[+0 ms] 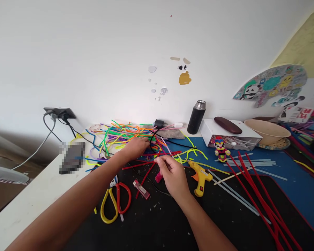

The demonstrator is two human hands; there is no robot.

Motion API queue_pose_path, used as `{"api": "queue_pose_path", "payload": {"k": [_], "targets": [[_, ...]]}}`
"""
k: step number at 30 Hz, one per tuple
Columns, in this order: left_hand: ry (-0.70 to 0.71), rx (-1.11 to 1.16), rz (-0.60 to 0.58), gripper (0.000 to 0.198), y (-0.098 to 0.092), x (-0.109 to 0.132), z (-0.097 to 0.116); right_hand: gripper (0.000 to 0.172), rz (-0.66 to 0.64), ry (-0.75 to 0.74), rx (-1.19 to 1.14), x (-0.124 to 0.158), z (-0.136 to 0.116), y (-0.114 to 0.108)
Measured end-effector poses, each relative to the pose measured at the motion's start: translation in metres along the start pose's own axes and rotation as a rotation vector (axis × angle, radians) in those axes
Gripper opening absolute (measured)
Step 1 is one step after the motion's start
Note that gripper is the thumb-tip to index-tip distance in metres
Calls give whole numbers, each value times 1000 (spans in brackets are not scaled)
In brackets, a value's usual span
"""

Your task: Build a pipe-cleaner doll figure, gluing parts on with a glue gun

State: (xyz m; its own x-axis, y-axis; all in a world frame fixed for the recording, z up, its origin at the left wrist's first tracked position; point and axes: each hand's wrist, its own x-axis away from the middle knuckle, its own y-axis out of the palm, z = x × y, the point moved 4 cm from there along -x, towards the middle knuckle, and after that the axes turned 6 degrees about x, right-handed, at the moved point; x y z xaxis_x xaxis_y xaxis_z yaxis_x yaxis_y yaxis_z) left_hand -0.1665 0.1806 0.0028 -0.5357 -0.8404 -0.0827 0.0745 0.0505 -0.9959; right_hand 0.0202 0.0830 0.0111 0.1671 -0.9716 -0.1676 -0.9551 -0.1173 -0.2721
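**Hands in the pipe-cleaner tangle**

Head view: the left hand (136, 148) lies curled on the pile of pipe cleaners (120, 136) at the back of the tabletop (39, 191); whether it grips any, I cannot tell. The right hand (172, 172) pinches a red pipe cleaner (146, 178). Tugging could drag the tangle or knock the glue gun (200, 176) just beside. Black mat (157, 223), white wall (94, 52).

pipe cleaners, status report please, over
Left hand in the pipe cleaner pile, grip unclear. Right hand pinching a red pipe cleaner. Glue gun just beside right hand, scissors near.
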Motion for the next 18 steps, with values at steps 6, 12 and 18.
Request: {"api": "queue_pose_path", "payload": {"k": [6, 12, 18], "targets": [[-34, 43, 42, 22, -5, 3, -4, 42, -10, 4, 18, 1, -1, 2], [-83, 67, 75, 22, 2, 7, -8, 41, -34, -20, 62, 3, -4, 4], [-32, 127, 52, 26, 3, 16, -12, 42, -31, -37, 99, 4, -3, 5]]}}
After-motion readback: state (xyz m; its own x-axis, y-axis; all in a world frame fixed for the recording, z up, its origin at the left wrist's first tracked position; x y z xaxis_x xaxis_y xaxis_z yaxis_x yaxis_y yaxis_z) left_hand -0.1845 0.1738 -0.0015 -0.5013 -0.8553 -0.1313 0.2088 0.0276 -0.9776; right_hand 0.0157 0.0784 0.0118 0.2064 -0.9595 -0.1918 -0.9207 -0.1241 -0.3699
